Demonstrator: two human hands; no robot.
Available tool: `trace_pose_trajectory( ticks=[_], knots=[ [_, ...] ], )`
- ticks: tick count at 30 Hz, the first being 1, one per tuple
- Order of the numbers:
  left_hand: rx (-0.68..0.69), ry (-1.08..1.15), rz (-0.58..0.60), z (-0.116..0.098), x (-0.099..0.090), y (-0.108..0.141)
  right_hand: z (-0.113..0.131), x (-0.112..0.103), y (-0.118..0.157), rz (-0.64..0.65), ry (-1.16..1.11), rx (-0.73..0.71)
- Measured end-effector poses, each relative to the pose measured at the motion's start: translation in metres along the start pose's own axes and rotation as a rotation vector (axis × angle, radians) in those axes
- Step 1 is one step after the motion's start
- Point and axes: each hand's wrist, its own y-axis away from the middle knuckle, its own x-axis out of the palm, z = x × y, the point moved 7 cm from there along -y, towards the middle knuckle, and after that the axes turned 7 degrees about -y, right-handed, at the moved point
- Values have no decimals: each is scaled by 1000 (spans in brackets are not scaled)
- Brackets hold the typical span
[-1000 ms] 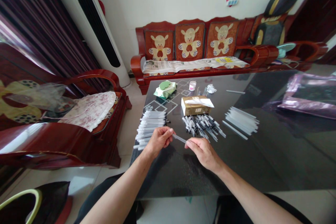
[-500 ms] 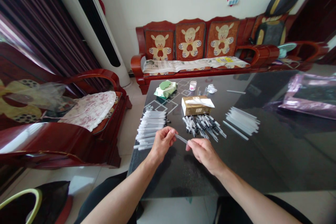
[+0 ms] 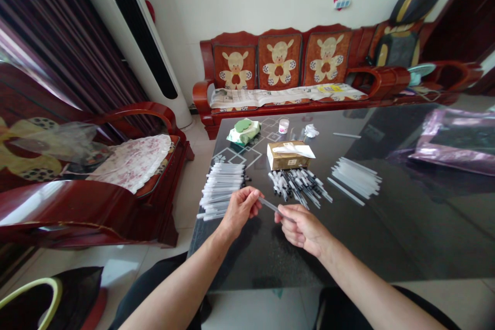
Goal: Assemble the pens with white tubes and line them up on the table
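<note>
A slim translucent pen barrel (image 3: 269, 205) spans the gap between my hands, above the dark table. My left hand (image 3: 243, 207) pinches its left end with thumb and fingers. At the other end, my right hand (image 3: 302, 224) is closed on the barrel, and the fingers cover that tip. Left of my hands lies a stack of pens (image 3: 222, 185) with pale barrels, side by side. Just beyond my hands is a loose heap of black-and-clear pen parts (image 3: 297, 185). Farther right, a sheaf of white translucent tubes (image 3: 356, 178) lies on the tabletop.
On the dark glossy table (image 3: 367, 247) stand a cardboard box (image 3: 290, 160), a green wipes pack (image 3: 244, 133), a small cup (image 3: 283, 126) and crumpled tissue (image 3: 311, 131). A purple plastic package (image 3: 456, 139) lies at right. A wooden sofa (image 3: 278, 69) stands behind, an armchair (image 3: 116, 206) at left.
My right hand has shifted slightly right and turned, with more of its curled fingers showing. A longer, darker length of the barrel shows between my hands. My left hand stays nearly still.
</note>
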Motion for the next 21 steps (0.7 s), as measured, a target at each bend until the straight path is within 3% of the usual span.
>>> trace_pose_trajectory(
  ticks=[5,10,14,17,21],
  knots=[
    [-45,-63,175,-1,-12,-3,3,-9,-4,-81,223,-78],
    [-9,-139,108,-4,-45,-9,11,-26,-6,-182,327,-143],
    [-7,-232,121,3,-57,-12,16,-34,-8,-182,292,-150],
    [16,-422,175,2,-59,-12,16,-39,-9,-231,309,-147],
    [178,-796,107,-15,-51,-4,8,-42,-12,-295,422,-109]
  ],
)
